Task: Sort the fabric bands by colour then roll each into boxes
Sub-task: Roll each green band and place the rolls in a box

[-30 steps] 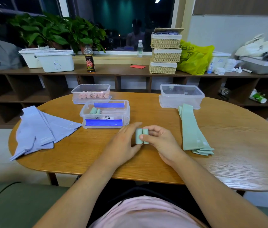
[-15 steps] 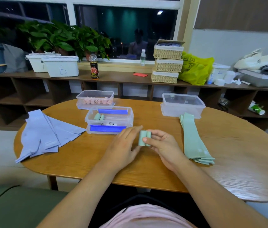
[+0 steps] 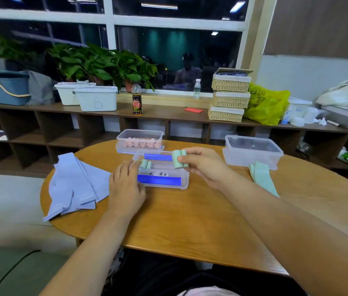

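Rolled green band (image 3: 179,159) sits pinched between right fingers (image 3: 194,162) above the box (image 3: 164,185); left fingers (image 3: 126,168) lie straight.

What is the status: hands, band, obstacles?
Right hand pinches rolled mint-green fabric band over clear plastic box with blue clips. Left hand open at box's left end. Box mouth unobstructed.

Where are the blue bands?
In the head view, the blue bands lie on the table, on its left side, just left of the left hand and the blue-clipped box.
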Demonstrator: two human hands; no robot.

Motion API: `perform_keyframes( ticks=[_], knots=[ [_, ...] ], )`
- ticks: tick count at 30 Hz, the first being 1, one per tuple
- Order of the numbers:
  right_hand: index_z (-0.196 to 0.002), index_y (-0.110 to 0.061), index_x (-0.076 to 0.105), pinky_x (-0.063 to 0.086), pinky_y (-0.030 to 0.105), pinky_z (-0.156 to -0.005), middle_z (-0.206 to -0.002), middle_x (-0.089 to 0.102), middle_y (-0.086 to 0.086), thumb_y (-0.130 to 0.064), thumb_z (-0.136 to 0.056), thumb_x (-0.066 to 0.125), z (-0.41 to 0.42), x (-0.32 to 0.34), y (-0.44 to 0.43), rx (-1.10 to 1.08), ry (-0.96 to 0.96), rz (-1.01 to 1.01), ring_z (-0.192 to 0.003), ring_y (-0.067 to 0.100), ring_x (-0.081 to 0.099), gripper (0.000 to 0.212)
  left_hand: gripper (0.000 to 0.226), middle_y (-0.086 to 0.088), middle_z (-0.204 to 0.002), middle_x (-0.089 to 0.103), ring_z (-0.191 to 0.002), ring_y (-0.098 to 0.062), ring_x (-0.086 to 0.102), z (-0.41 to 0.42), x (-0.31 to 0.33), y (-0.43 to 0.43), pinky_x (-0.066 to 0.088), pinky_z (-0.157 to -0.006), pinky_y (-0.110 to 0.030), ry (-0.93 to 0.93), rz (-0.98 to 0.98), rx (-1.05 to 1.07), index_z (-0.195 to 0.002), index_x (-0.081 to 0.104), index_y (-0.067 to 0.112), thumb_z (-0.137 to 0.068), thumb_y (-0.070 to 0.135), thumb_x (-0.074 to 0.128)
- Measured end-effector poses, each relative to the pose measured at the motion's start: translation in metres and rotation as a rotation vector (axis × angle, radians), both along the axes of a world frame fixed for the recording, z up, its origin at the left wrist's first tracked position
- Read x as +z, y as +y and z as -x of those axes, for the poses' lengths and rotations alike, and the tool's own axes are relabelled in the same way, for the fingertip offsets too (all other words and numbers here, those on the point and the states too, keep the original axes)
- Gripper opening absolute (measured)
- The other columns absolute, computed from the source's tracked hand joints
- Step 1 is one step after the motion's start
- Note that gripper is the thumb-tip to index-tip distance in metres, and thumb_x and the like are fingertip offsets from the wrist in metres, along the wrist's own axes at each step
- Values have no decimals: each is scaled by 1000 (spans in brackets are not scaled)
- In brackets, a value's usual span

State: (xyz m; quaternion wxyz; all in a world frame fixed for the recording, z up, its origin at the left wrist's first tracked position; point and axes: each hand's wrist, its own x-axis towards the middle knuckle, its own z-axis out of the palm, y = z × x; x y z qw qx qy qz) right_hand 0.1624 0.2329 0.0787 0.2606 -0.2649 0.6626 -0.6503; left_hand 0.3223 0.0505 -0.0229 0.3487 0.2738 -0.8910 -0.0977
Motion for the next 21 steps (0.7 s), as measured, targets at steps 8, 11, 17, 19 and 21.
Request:
perform_keyframes(
  ticks=[8, 11, 17, 19, 21],
  knots=[
    [-108, -7, 73, 67, 37, -82, -108, 75, 13, -4, -84, 88, 24, -8, -111, -97, 37, -304, -94, 20, 76, 28, 68, -10, -168, 35, -155, -32, 30, 3, -8, -1, 31, -126, -49, -54, -120, 48, -157, 38, 30, -95, 23, 66],
    [-105, -11, 73, 67, 32, -71, -97, 76, 8, -13, -83, 90, 33, -22, -136, -139, 166, -514, -83, 18, 77, 28, 65, -9, -160, 45, -148, -30, 40, 5, -11, -4, 38, -122, -49, -40, -124, 30, -153, 41, 26, -93, 22, 65],
    [-102, -16, 70, 48, 27, -54, -95, 74, 4, -23, -79, 86, 36, -32, -155, -241, 461, -724, -85, 20, 73, 29, 63, -4, -157, 48, -143, -25, 45, 6, -13, -8, 46, -115, -48, -5, -165, 8, -152, 40, 25, -94, 22, 64],
    [-104, -15, 70, 43, 28, -52, -99, 73, 5, -22, -81, 85, 34, -32, -161, -244, 505, -745, -88, 22, 70, 28, 62, -3, -155, 50, -140, -25, 48, 6, -14, -9, 50, -111, -48, 4, -172, -4, -152, 40, 25, -94, 21, 64],
    [-105, -14, 69, 45, 29, -52, -100, 73, 6, -22, -82, 86, 32, -36, -165, -248, 516, -754, -86, 22, 71, 30, 63, -2, -154, 50, -138, -24, 49, 6, -15, -9, 52, -109, -46, 18, -184, -18, -152, 39, 26, -95, 21, 64]
  ],
)
